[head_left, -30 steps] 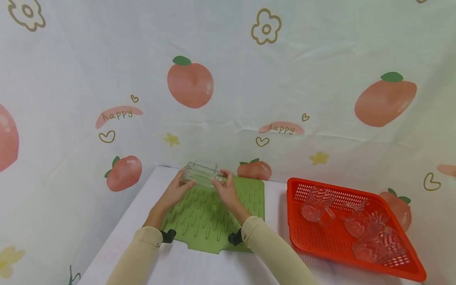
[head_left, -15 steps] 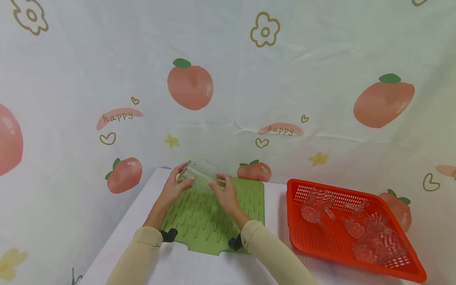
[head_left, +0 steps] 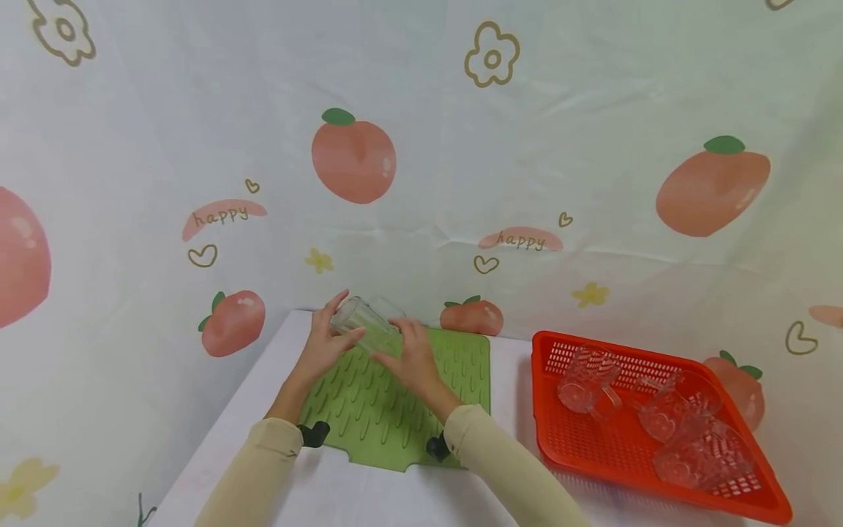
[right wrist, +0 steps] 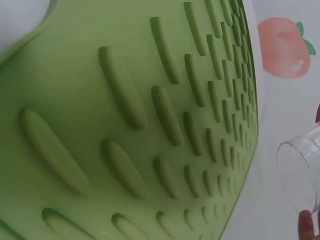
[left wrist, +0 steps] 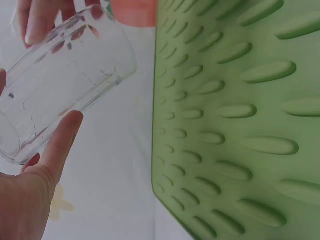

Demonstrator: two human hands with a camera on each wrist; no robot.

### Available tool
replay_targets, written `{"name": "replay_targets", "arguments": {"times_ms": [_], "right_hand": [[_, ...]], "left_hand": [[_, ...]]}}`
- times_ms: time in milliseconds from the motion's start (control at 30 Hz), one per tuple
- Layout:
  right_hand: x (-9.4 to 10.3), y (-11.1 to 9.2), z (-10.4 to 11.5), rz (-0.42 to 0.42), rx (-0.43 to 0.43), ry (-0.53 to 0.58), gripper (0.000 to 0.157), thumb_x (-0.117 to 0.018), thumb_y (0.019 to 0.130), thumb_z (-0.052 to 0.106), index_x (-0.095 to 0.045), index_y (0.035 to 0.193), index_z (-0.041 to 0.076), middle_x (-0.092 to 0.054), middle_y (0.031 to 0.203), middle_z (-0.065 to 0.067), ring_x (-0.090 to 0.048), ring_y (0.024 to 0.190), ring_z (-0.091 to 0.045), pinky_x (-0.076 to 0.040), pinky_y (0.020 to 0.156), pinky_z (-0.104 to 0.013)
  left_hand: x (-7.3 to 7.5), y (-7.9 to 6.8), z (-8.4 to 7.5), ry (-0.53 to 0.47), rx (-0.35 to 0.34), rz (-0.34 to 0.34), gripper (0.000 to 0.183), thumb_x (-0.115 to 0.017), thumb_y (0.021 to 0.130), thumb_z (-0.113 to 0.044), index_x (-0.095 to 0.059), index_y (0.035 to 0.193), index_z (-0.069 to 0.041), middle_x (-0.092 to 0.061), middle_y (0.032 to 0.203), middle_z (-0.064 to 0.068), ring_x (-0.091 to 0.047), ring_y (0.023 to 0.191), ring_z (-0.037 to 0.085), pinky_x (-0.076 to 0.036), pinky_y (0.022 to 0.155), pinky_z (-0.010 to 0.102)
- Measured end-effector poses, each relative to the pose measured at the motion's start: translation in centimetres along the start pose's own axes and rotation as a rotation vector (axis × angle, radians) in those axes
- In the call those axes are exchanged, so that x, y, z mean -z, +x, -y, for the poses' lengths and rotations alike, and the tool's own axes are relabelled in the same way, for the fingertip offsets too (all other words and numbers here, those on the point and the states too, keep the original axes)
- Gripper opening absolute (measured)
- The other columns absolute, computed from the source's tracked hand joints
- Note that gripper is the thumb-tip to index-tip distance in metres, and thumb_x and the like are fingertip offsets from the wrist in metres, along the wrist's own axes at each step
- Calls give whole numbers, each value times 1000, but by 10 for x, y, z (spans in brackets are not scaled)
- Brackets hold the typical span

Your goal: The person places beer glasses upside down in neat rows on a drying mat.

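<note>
Both hands hold a clear glass mug point(head_left: 366, 320) over the far left part of a green ridged mat point(head_left: 388, 410). The mug is tilted, its left end higher than its right. My left hand point(head_left: 321, 353) grips it around the upper left end, thumb along the near side. Fingers and thumb of my right hand point(head_left: 416, 360) are around the lower right end. Through the left wrist view the mug point(left wrist: 70, 75) appears large, with the left thumb along its side and fingertips of the other hand at the top. Only one end of the mug point(right wrist: 297, 170) enters the right wrist view.
A red perforated basket point(head_left: 593, 446) stands to the right, with several clear glass mugs point(head_left: 701, 450) lying in it. White cloth point(head_left: 263, 410) covers the table. Behind hangs a white curtain point(head_left: 421, 183) printed with fruit.
The mug has tipped further, its left end rising and its right end sinking. My right hand has shifted slightly left along it. The basket and mat have not moved.
</note>
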State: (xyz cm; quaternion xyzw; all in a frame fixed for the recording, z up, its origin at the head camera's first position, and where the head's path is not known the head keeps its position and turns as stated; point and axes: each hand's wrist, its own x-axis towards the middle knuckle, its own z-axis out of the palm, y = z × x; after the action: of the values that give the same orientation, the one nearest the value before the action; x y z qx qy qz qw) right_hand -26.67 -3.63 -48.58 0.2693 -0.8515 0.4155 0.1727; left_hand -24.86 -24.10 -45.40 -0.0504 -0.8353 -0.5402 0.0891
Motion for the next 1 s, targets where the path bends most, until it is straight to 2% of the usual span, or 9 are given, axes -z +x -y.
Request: {"name": "replay_targets", "arguments": {"times_ms": [100, 267, 433, 600, 667, 767, 900, 1000], "right_hand": [[-2, 2, 1, 65, -58, -11, 81, -86, 82, 38, -48, 147, 10, -52, 143, -12, -51, 132, -32, -51, 106, -48], [-6, 4, 1, 119, -111, -27, 88, -85, 82, 43, -42, 152, 13, -50, 148, -10, -46, 136, -32, -48, 109, -51], [-10, 7, 3, 140, -112, -70, 90, -85, 81, 45, -41, 153, 12, -54, 143, -10, -46, 126, -30, -46, 105, -50], [-10, 9, 5, 149, -131, -100, 86, -82, 84, 47, -42, 151, 11, -55, 140, -10, -47, 123, -28, -45, 103, -48], [-10, 9, 6, 148, -150, -86, 85, -82, 85, 47, -43, 150, 9, -55, 140, -11, -50, 125, -29, -46, 104, -48], [-9, 10, 5, 144, -173, -70, 85, -81, 85, 48, -44, 150, 7, -56, 141, -11, -53, 128, -29, -46, 107, -50], [-8, 10, 4, 145, -202, -60, 85, -80, 86, 49, -44, 151, 8, -56, 143, -12, -54, 131, -30, -47, 108, -51], [-10, 10, 2, 145, -219, -71, 84, -80, 86, 49, -45, 150, 7, -58, 142, -12, -55, 131, -30, -48, 107, -50]], "left_hand": [[-2, 0, -3, 61, -19, -12, 84, -74, 95, -32, -24, 162, -37, -25, 147, 22, -40, 133, 37, -54, 88, 43], [-5, 0, -5, 142, -51, -25, 90, -79, 90, -33, -26, 162, -34, -30, 135, 21, -40, 128, 36, -45, 91, 48], [-8, 1, -6, 188, -75, -7, 94, -81, 88, -33, -24, 162, -35, -31, 132, 20, -40, 126, 36, -46, 93, 58], [-4, 0, -7, 198, -77, 14, 97, -81, 89, -33, -19, 163, -37, -32, 133, 19, -48, 117, 34, -51, 89, 50], [-1, 0, -8, 174, -69, 33, 99, -81, 89, -32, -17, 163, -38, -33, 137, 20, -55, 115, 37, -55, 87, 46], [6, -1, -8, 162, -50, 61, 101, -82, 88, -32, -14, 163, -40, -31, 145, 21, -59, 119, 43, -59, 87, 48], [15, -1, 1, 260, -22, 72, 102, -81, 88, -40, -15, 165, -30, -29, 150, 24, -51, 129, 47, -54, 96, 57], [22, -3, 16, 364, 5, 47, 99, -79, 88, -46, -22, 164, -20, -32, 150, 25, -46, 133, 48, -49, 100, 63]]}}
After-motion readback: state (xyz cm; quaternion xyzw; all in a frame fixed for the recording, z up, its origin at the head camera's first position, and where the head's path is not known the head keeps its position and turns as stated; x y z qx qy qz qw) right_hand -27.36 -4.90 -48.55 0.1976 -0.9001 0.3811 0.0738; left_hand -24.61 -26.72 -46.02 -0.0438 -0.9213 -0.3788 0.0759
